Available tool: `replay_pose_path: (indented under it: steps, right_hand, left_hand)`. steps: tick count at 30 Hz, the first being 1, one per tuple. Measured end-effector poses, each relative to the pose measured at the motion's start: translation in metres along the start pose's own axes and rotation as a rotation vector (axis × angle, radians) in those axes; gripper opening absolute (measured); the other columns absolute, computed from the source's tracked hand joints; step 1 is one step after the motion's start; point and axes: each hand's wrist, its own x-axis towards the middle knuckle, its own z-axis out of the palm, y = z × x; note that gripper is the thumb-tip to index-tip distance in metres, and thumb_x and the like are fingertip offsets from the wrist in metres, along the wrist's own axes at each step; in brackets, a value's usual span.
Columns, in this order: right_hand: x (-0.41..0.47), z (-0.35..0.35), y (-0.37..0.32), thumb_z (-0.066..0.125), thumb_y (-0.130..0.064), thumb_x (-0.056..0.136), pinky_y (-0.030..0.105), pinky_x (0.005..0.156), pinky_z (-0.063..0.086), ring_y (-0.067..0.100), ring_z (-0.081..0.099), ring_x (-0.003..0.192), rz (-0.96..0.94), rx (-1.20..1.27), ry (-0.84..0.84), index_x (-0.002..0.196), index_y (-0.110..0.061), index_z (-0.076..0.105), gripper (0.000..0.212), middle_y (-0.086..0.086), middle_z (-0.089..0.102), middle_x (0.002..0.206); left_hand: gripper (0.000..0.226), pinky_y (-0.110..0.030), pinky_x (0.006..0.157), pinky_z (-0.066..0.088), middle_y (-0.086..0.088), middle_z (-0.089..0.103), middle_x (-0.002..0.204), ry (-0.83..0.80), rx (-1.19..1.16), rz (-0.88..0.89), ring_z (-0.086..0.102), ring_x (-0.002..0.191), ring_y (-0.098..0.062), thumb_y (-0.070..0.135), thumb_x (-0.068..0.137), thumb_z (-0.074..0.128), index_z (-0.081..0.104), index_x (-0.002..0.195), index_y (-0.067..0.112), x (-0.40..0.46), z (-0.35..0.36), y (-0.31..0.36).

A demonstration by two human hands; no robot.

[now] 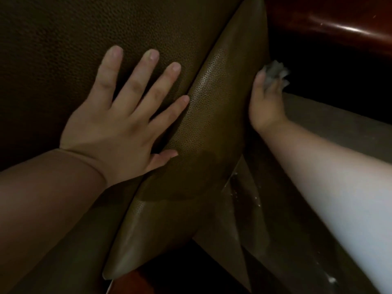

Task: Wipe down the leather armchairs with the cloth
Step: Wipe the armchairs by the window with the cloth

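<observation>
A brown grained leather armchair cushion fills the middle of the view, tilted up on its edge. My left hand lies flat on its broad face with the fingers spread. My right hand is behind the cushion's right edge and grips a small whitish cloth, which shows above the fingers and is blurred. The cloth is pressed against the cushion's far side, most of it hidden by the hand. A darker wet patch marks the lower leather.
The chair's seat base under the cushion runs off to the right, with pale specks on it. A glossy reddish wooden armrest crosses the top right, with a dark gap below it. Reddish wood shows at the bottom.
</observation>
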Motion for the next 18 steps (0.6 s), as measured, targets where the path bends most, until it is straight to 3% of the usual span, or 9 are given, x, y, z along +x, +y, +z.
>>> replay_pose_path:
  steps: [2, 4, 6, 8, 11, 13, 14, 16, 18]
  right_hand:
    - [-0.030, 0.014, -0.013, 0.020, -0.057, 0.109, 0.038, 0.129, -0.008, 0.027, -0.011, 0.160, -0.013, 0.074, 0.044, 0.166, -0.010, -0.004, 0.078, 0.014, -0.012, 0.173]
    - [-0.096, 0.037, -0.006, 0.013, -0.061, 0.107, 0.043, 0.128, -0.011, 0.032, -0.021, 0.158, -0.133, 0.035, -0.057, 0.164, -0.008, -0.012, 0.083, 0.017, -0.022, 0.170]
    - [-0.181, 0.054, 0.005, 0.000, -0.082, 0.091, 0.051, 0.129, -0.006, 0.032, -0.028, 0.155, -0.206, -0.035, -0.316, 0.156, -0.027, -0.036, 0.092, 0.005, -0.044, 0.162]
    - [-0.204, 0.055, 0.003, -0.004, -0.087, 0.083, 0.053, 0.129, -0.002, 0.027, -0.035, 0.151, -0.172, -0.084, -0.491, 0.139, -0.048, -0.049, 0.082, -0.006, -0.058, 0.149]
    - [-0.134, 0.057, -0.011, 0.002, -0.066, 0.099, 0.056, 0.128, -0.004, 0.037, -0.022, 0.157, -0.152, -0.023, -0.099, 0.161, -0.030, -0.017, 0.075, 0.018, -0.026, 0.169]
    - [-0.082, 0.052, -0.025, -0.013, -0.073, 0.092, 0.048, 0.128, -0.009, 0.034, -0.015, 0.159, 0.007, -0.033, 0.050, 0.166, -0.012, 0.002, 0.098, 0.022, -0.012, 0.172]
    - [-0.083, 0.055, -0.027, -0.017, -0.079, 0.088, 0.042, 0.128, -0.011, 0.031, -0.015, 0.159, 0.031, -0.041, 0.079, 0.166, -0.013, 0.002, 0.104, 0.020, -0.012, 0.172]
    - [-0.132, 0.068, -0.025, -0.001, -0.075, 0.095, 0.032, 0.127, -0.013, 0.026, -0.019, 0.159, -0.122, 0.031, 0.023, 0.161, -0.036, -0.015, 0.078, 0.010, -0.025, 0.171]
    - [-0.206, 0.075, -0.020, 0.016, -0.070, 0.096, 0.036, 0.128, -0.006, 0.025, -0.027, 0.157, -0.265, 0.016, -0.193, 0.144, -0.062, -0.033, 0.069, -0.007, -0.047, 0.160]
  left_hand:
    - [0.089, -0.065, 0.121, -0.016, -0.026, 0.004, 0.173, -0.005, 0.028, 0.009, 0.004, 0.157, -0.051, 0.073, 0.099, 0.028, 0.024, 0.167, 0.016, 0.001, -0.002, 0.000]
    - [0.088, -0.066, 0.120, -0.015, -0.026, 0.003, 0.173, -0.013, 0.045, 0.003, 0.003, 0.156, -0.051, 0.072, 0.100, 0.031, 0.022, 0.168, 0.017, 0.001, -0.002, 0.000]
    - [0.087, -0.065, 0.120, -0.016, -0.026, 0.002, 0.173, -0.017, 0.027, -0.007, 0.003, 0.156, -0.051, 0.071, 0.101, 0.032, 0.022, 0.168, 0.016, 0.001, -0.004, 0.002]
    - [0.085, -0.065, 0.120, -0.017, -0.026, 0.003, 0.173, -0.009, 0.040, -0.009, 0.004, 0.156, -0.051, 0.069, 0.102, 0.029, 0.021, 0.168, 0.016, 0.001, -0.005, 0.001]
    - [0.088, -0.067, 0.118, -0.014, -0.027, 0.004, 0.172, -0.022, 0.091, 0.005, 0.005, 0.154, -0.052, 0.073, 0.100, 0.028, 0.020, 0.168, 0.018, 0.002, -0.006, 0.001]
    - [0.091, -0.067, 0.117, -0.015, -0.028, 0.005, 0.172, -0.058, 0.119, 0.027, 0.004, 0.154, -0.052, 0.076, 0.098, 0.028, 0.020, 0.168, 0.019, 0.005, -0.006, 0.002]
    - [0.091, -0.067, 0.117, -0.016, -0.028, 0.003, 0.172, -0.080, 0.124, 0.035, 0.003, 0.153, -0.052, 0.076, 0.098, 0.027, 0.018, 0.168, 0.019, 0.006, -0.007, 0.002]
    - [0.091, -0.067, 0.116, -0.017, -0.027, -0.003, 0.173, -0.096, 0.134, 0.024, 0.000, 0.154, -0.052, 0.076, 0.098, 0.023, 0.012, 0.169, 0.020, 0.006, -0.008, 0.002]
    - [0.090, -0.069, 0.117, -0.014, -0.027, -0.004, 0.173, -0.095, 0.169, 0.009, 0.000, 0.154, -0.052, 0.076, 0.098, 0.020, 0.009, 0.169, 0.021, 0.005, -0.009, 0.004]
